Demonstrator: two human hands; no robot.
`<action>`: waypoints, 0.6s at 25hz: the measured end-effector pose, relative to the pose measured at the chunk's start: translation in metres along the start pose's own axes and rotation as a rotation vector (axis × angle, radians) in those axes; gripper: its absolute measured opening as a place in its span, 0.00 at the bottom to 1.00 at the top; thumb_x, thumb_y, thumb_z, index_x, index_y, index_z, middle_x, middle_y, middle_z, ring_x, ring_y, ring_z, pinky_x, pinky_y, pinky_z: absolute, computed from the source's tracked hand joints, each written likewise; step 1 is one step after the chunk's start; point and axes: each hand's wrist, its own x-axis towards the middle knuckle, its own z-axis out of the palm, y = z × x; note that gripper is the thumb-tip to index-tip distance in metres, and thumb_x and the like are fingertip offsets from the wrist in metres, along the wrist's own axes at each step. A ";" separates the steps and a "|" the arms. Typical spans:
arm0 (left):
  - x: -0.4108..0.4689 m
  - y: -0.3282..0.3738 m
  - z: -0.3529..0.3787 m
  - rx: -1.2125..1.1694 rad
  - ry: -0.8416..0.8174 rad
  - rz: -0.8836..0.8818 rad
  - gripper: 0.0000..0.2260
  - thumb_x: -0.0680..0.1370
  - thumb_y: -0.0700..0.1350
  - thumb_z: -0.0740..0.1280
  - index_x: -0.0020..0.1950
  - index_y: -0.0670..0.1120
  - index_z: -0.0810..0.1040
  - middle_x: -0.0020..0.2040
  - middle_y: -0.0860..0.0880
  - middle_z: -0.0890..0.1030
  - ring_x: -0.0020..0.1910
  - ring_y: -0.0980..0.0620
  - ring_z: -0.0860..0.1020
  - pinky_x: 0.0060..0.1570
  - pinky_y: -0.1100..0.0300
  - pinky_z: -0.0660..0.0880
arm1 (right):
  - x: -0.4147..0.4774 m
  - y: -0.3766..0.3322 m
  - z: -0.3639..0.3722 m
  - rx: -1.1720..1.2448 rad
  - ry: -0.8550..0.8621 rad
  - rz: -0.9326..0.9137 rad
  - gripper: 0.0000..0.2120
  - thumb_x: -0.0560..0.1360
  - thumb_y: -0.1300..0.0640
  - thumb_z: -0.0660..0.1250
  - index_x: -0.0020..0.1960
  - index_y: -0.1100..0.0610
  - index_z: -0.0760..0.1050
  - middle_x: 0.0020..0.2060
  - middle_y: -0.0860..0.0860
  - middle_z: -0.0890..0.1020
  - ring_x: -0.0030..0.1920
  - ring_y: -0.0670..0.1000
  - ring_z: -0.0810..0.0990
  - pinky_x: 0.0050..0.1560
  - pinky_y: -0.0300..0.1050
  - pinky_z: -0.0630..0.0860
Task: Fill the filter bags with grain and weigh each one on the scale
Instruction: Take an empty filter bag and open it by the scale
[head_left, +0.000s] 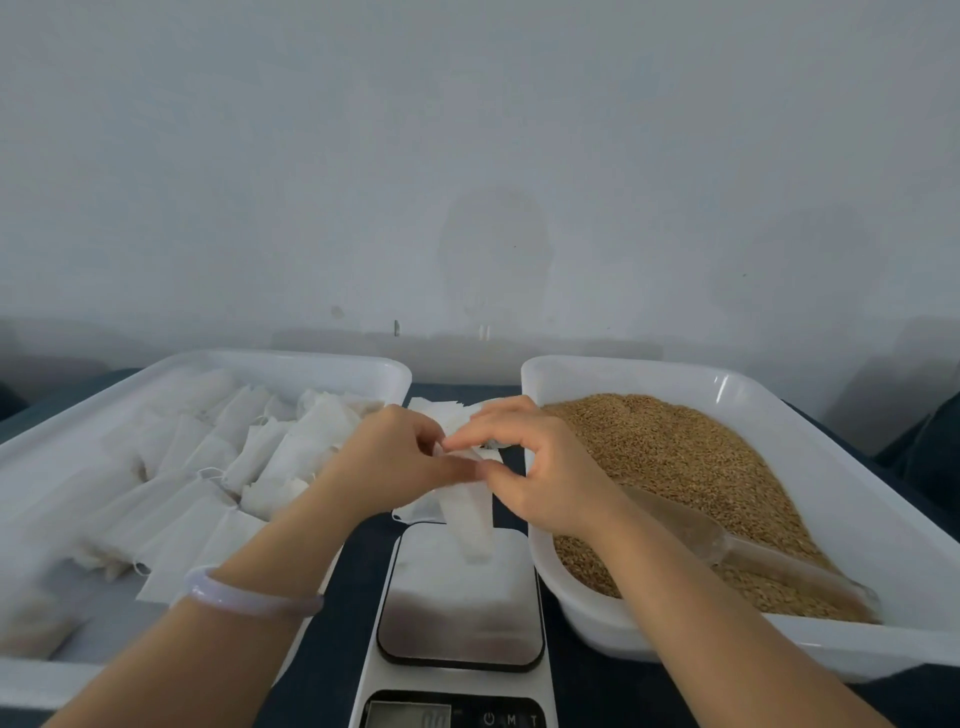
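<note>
Nearest, the white digital kitchen scale (457, 613) with its steel platform is cut off at the bottom edge, its display digits too blurred to read. Above the platform both hands pinch the top of a slim white paper filter bag (470, 519), left hand (384, 462) and right hand (540, 467) meeting fingertip to fingertip and hiding the bag's mouth; whether its lower end touches the platform is unclear. Beyond, a white plastic tray (291, 358) on the left holds blurred white bags, and the right white tray (675, 371) holds brown grain (675, 452) with a clear scoop (727, 551) half sunk in it.
</note>
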 end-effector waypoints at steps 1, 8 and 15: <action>0.000 -0.001 -0.001 -0.022 -0.047 -0.027 0.20 0.65 0.54 0.76 0.30 0.42 0.71 0.24 0.51 0.65 0.23 0.54 0.65 0.24 0.67 0.62 | 0.000 0.000 0.000 0.008 -0.024 0.011 0.16 0.71 0.67 0.69 0.50 0.48 0.81 0.44 0.38 0.81 0.56 0.42 0.73 0.57 0.30 0.67; -0.006 0.005 -0.005 -0.579 -0.392 -0.105 0.17 0.65 0.38 0.70 0.52 0.38 0.74 0.38 0.49 0.81 0.39 0.51 0.80 0.38 0.62 0.75 | 0.002 0.001 -0.002 0.063 0.049 0.169 0.10 0.73 0.56 0.71 0.39 0.42 0.77 0.35 0.31 0.79 0.41 0.36 0.76 0.50 0.33 0.70; -0.009 0.006 -0.006 -0.709 -0.594 -0.132 0.18 0.66 0.38 0.68 0.56 0.39 0.75 0.40 0.43 0.79 0.39 0.43 0.79 0.44 0.51 0.77 | 0.001 0.001 -0.008 0.115 -0.073 0.133 0.12 0.75 0.58 0.69 0.35 0.62 0.72 0.30 0.49 0.75 0.35 0.43 0.72 0.41 0.36 0.68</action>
